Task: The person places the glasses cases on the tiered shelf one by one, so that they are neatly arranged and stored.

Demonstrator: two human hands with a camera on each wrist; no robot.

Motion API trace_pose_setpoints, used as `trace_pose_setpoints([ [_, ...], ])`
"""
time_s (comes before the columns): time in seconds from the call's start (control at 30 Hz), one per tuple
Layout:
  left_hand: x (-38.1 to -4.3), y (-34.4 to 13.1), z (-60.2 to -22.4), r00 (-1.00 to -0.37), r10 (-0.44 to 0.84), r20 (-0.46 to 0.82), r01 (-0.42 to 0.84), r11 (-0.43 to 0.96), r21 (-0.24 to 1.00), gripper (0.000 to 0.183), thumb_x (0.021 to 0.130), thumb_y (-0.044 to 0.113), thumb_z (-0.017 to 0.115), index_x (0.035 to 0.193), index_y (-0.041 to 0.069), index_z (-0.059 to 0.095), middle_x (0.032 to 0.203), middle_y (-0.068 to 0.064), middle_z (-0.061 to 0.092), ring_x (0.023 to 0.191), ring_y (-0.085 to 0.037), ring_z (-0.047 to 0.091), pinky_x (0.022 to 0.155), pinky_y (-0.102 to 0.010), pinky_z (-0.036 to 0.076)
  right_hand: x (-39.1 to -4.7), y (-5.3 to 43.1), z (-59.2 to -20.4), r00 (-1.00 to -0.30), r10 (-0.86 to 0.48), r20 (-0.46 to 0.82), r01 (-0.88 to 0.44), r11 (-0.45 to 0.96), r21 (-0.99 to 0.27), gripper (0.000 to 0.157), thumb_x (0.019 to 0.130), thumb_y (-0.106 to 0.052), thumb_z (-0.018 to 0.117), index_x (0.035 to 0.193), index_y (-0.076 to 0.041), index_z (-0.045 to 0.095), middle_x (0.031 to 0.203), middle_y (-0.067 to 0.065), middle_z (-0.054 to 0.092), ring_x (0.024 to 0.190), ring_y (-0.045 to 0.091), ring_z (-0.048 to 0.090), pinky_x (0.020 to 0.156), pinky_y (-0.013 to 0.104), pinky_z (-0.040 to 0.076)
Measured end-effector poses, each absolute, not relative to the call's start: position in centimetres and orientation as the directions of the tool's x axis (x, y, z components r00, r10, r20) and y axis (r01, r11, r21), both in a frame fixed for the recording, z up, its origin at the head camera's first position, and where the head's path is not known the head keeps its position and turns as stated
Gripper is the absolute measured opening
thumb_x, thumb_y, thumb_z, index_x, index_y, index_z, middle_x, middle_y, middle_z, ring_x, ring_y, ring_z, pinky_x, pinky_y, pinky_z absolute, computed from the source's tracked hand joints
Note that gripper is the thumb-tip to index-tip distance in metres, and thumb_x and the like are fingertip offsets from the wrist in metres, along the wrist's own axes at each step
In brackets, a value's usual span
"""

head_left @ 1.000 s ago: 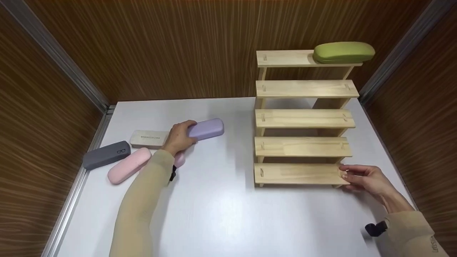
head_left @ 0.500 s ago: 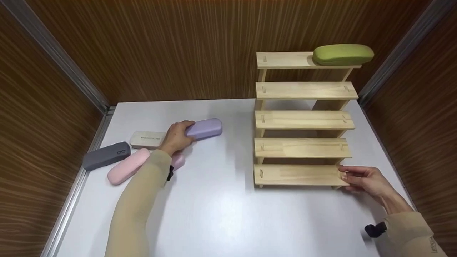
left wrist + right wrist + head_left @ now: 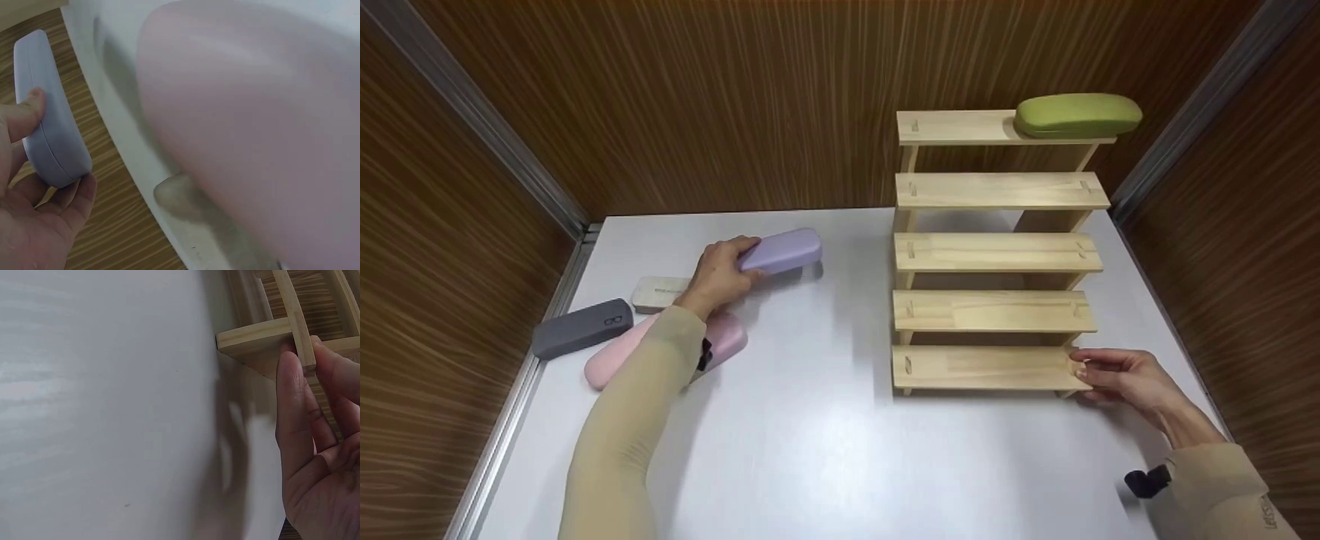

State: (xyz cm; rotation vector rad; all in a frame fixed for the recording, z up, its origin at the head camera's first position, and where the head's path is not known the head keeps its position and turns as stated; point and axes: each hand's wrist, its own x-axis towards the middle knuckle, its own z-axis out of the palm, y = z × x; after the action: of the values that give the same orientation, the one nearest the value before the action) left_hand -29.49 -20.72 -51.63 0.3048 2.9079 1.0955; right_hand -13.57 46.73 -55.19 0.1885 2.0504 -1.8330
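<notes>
My left hand (image 3: 720,276) grips a lavender glasses case (image 3: 782,252) by its left end, thumb on one side and fingers on the other. A shadow shows below the case, which is raised off the white table. In the left wrist view the same lavender case (image 3: 49,107) points away from the palm. My right hand (image 3: 1132,381) pinches the right end of the lowest board of a stepped wooden rack (image 3: 994,366). Thumb and fingers meet on either side of that board's end (image 3: 304,343) in the right wrist view. A green glasses case (image 3: 1078,115) lies on the rack's top board.
Left on the white table (image 3: 810,450) lie a dark grey glasses case (image 3: 583,328), a cream case (image 3: 658,293), a pink case (image 3: 615,358) and a pinkish-lilac case (image 3: 727,337), the last two partly behind my left sleeve. Wood-grain walls (image 3: 735,105) enclose the table.
My left hand has lifted the lavender case off the table and drawn it slightly back and left. More of the pinkish-lilac case shows. My right hand keeps its pinch on the rack.
</notes>
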Motion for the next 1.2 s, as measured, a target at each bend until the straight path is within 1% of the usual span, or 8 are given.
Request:
trace_pose_setpoints([
  [0.1, -29.5, -20.6, -50.6, -0.982, 0.183, 0.050, 0.169, 0.722, 0.671, 0.066, 0.097, 0.012, 0.082, 0.160, 0.005, 0.062, 0.163, -0.017, 0.065, 0.155, -0.039, 0.060, 0.135, -0.053, 0.039, -13.6, 46.7, -55.2, -0.917, -0.143, -0.373, 0.355, 0.138, -0.925, 0.038, 0.102, 0.009, 0.073, 0.120, -0.021, 0.089, 0.109, -0.019, 0.084, 0.087, 0.004, 0.081, 0.074, 0.026, 0.069],
  [0.27, -29.5, -20.2, -48.6, -0.977, 0.198, 0.074, 0.196, 0.719, 0.667, 0.065, 0.099, 0.013, 0.082, 0.160, 0.005, 0.061, 0.163, -0.016, 0.066, 0.153, -0.038, 0.062, 0.133, -0.053, 0.044, -13.7, 46.8, -55.1, -0.914, -0.142, -0.381, 0.360, 0.153, -0.920, 0.039, 0.102, 0.008, 0.072, 0.120, -0.023, 0.089, 0.107, -0.019, 0.084, 0.087, 0.004, 0.081, 0.075, 0.027, 0.069],
  [0.53, -30.1, -18.6, -44.5, -0.969, 0.222, 0.106, 0.234, 0.702, 0.673, 0.064, 0.100, 0.017, 0.083, 0.160, 0.007, 0.062, 0.163, -0.016, 0.066, 0.148, -0.038, 0.066, 0.129, -0.054, 0.048, -13.7, 46.8, -55.1, -0.914, -0.147, -0.379, 0.362, 0.130, -0.923, 0.038, 0.101, 0.009, 0.074, 0.120, -0.020, 0.089, 0.109, -0.020, 0.085, 0.090, 0.004, 0.081, 0.076, 0.027, 0.069],
  [0.67, -30.5, -17.7, -42.4, -0.960, 0.251, 0.128, 0.271, 0.702, 0.659, 0.064, 0.100, 0.017, 0.083, 0.160, 0.007, 0.062, 0.164, -0.015, 0.065, 0.149, -0.038, 0.066, 0.129, -0.054, 0.049, -13.7, 46.8, -55.0, -0.908, -0.162, -0.385, 0.372, 0.108, -0.922, 0.038, 0.102, 0.009, 0.073, 0.120, -0.020, 0.089, 0.109, -0.017, 0.086, 0.092, 0.004, 0.081, 0.077, 0.027, 0.069],
  [0.87, -31.2, -15.6, -39.2, -0.949, 0.282, 0.141, 0.304, 0.697, 0.650, 0.065, 0.101, 0.021, 0.082, 0.161, 0.009, 0.061, 0.167, -0.013, 0.062, 0.151, -0.036, 0.065, 0.130, -0.053, 0.049, -13.7, 46.9, -55.1, -0.909, -0.156, -0.386, 0.373, 0.107, -0.922, 0.037, 0.102, 0.010, 0.073, 0.121, -0.019, 0.088, 0.111, -0.019, 0.086, 0.094, 0.003, 0.082, 0.077, 0.026, 0.069],
  [1.03, -31.9, -13.8, -36.9, -0.939, 0.313, 0.143, 0.329, 0.692, 0.643, 0.064, 0.102, 0.022, 0.080, 0.162, 0.011, 0.061, 0.167, -0.013, 0.062, 0.146, -0.033, 0.067, 0.129, -0.052, 0.050, -13.8, 46.9, -55.2, -0.913, -0.143, -0.383, 0.367, 0.125, -0.922, 0.037, 0.101, 0.009, 0.074, 0.120, -0.019, 0.089, 0.111, -0.021, 0.085, 0.091, 0.003, 0.082, 0.077, 0.026, 0.069],
  [1.2, -32.5, -12.3, -34.7, -0.923, 0.349, 0.160, 0.372, 0.704, 0.605, 0.064, 0.102, 0.024, 0.079, 0.162, 0.011, 0.061, 0.166, -0.012, 0.064, 0.143, -0.031, 0.068, 0.127, -0.051, 0.051, -13.7, 46.7, -55.2, -0.915, -0.139, -0.378, 0.360, 0.138, -0.923, 0.036, 0.100, 0.009, 0.075, 0.121, -0.018, 0.088, 0.110, -0.021, 0.084, 0.090, 0.003, 0.081, 0.077, 0.026, 0.069],
])
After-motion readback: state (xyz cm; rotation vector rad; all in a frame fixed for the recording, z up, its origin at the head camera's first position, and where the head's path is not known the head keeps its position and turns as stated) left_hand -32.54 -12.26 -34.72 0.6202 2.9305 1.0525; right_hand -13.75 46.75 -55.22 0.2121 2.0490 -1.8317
